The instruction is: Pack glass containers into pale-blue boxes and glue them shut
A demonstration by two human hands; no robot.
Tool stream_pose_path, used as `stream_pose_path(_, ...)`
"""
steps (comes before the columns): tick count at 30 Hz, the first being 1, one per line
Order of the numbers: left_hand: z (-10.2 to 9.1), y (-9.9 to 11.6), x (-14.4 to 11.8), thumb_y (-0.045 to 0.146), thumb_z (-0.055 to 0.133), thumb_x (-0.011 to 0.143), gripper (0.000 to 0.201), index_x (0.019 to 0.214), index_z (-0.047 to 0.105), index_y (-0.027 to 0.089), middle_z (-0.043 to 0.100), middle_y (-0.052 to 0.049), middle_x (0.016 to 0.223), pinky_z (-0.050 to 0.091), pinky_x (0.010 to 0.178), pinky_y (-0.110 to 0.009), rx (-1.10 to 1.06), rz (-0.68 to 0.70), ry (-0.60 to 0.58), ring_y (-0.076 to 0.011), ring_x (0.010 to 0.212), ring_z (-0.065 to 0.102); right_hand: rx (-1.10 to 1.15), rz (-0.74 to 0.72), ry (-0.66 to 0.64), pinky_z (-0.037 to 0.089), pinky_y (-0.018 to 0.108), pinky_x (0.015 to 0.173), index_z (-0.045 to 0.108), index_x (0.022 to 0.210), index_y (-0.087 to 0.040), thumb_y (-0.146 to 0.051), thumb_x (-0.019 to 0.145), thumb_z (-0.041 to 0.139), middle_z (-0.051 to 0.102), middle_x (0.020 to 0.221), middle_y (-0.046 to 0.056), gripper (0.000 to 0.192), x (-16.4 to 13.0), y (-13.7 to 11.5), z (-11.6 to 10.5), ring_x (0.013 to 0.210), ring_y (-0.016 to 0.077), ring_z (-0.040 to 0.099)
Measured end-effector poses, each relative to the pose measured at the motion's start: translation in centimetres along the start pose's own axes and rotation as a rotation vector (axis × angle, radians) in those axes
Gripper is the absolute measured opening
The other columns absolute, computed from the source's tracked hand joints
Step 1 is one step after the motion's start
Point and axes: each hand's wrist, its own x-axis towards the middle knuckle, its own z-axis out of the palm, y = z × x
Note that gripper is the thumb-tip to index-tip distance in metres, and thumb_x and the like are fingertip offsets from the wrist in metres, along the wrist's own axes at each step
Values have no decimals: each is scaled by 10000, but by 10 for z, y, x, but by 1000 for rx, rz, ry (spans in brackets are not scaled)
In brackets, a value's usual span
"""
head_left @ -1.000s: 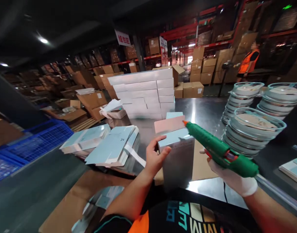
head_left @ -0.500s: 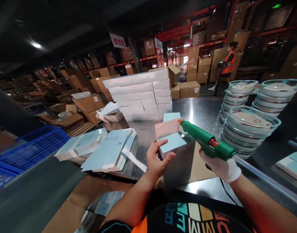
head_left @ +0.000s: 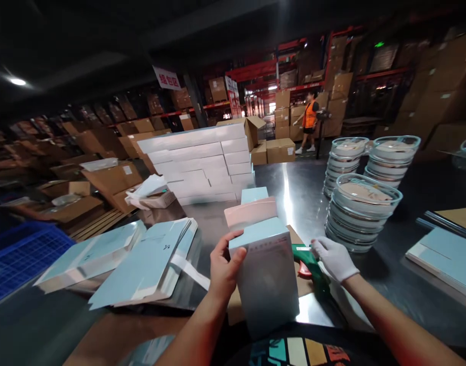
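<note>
My bare left hand (head_left: 224, 264) grips the upper left corner of a pale blue and grey cardboard box (head_left: 269, 279) standing upright before me, thumb on its near face. A pinkish flap (head_left: 251, 212) sticks up behind the box's top. My right hand (head_left: 336, 259), in a white glove, is right of the box, its fingers drawn together at the upper rear of a green hot glue gun (head_left: 312, 262) with a red trigger. The gun is low beside the box, over a piece of brown cardboard; its nozzle is hidden behind the box.
Flat light blue box pieces (head_left: 149, 259) lie in stacks at left, more (head_left: 446, 254) at right. White boxes (head_left: 198, 162) form a wall behind. Stacked clear round containers (head_left: 362, 213) stand right. A blue crate (head_left: 38, 259) is far left. A person in an orange vest (head_left: 309, 119) is in the background.
The glue gun has come down from the flap to beside the box, and my right hand has shifted to its upper rear. The box's near face has turned more into view. My left hand keeps its grip.
</note>
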Motion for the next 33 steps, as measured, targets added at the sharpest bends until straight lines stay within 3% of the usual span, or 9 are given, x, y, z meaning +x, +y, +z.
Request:
stream_pose_path(4,18,-6,-1,748,869,733,677,1084,819,172,784,-111,1024,564,823,-347,51,117,-90,-290,964,727,609,-84,-232,597,454,1032,673,1406,-204,-771,906,622,773,1287,152,758,-4,-70,-1,1140,296,751)
stream_pose_path(7,27,-15,-4,715,851,793,580,1044,825,192,764,-123,1136,566,918,-365,85,229,-116,-313,1108,726,606,-145,-314,579,489,1076,621,1486,-198,-681,883,717,743,1352,148,779,-5,-96,1,1192,314,725)
stream_pose_path(12,27,-26,1,536,927,820,516,1184,713,240,737,-122,1268,577,986,-372,-139,375,-47,-276,1199,737,502,-343,-341,516,528,1182,686,1384,-190,-650,760,907,638,1533,202,806,-3,-60,-1,1418,375,623)
stream_pose_path(16,20,-19,13,616,874,847,456,1078,793,231,759,-123,1144,583,1042,-476,-8,428,-232,-308,1180,743,481,-531,-306,468,520,1241,776,1257,-274,-484,948,827,550,1655,147,377,-12,-41,0,1531,305,545)
stream_pose_path(20,17,-16,23,623,786,927,387,979,830,242,797,-128,1128,562,1101,-561,79,505,-317,-330,1226,732,493,-622,-312,489,484,1237,789,1296,-373,-329,1048,724,649,1566,69,260,-16,-47,1,1481,242,598)
stream_pose_path(26,8,-3,31,464,763,993,252,1049,788,219,802,-133,1128,593,1058,-513,162,667,-403,-305,1233,737,384,-705,-274,557,500,1182,799,1314,-349,-318,1060,701,697,1490,101,274,-11,-43,-1,1372,273,684)
stream_pose_path(28,7,19,33,476,796,962,282,1021,755,203,787,-161,1219,544,1121,-561,407,672,-543,-350,1342,680,323,-815,-255,536,486,1209,693,1486,-387,-297,1081,665,633,1580,97,416,-15,-46,1,1445,268,630)
stream_pose_path(30,12,47,32,452,873,894,329,1028,717,196,733,-192,1390,456,1196,-626,722,661,-701,-405,1450,592,230,-923,-265,485,493,1259,418,1704,-400,-358,1107,619,491,1712,112,631,-19,-54,2,1559,279,514)
stream_pose_path(33,17,87,28,340,902,861,458,1239,674,221,695,-174,1467,518,1117,-547,968,646,-914,-365,1333,670,66,-986,-317,449,481,1287,38,1797,-312,-565,1101,564,333,1798,144,908,-17,-62,-12,1625,308,416)
